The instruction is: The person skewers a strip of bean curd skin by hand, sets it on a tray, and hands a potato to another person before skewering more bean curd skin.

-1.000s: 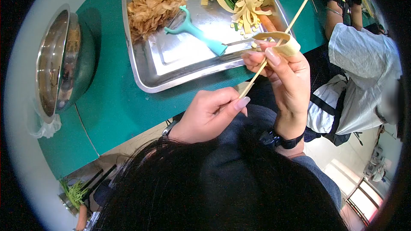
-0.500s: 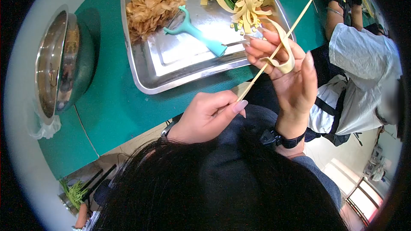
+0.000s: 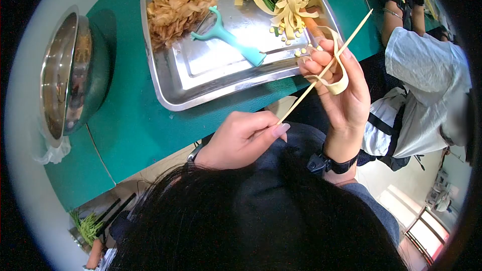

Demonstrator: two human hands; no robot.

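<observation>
Pinching the lower end of the thin bamboo skewer (image 3: 296, 102), your left hand (image 3: 241, 140) has its grip closed on it. Your right hand (image 3: 346, 100) clamps the pale yellow tofu-skin strip (image 3: 339, 86) looped on the skewer, just beside the steel tray (image 3: 211, 70) on the green counter (image 3: 135, 120).

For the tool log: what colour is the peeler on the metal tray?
Teal, a light blue-green; the peeler shows clearly in the head view.

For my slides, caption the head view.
The left hand pinches the skewer; the right hand holds a pale strip folded on it, near a tray.
</observation>
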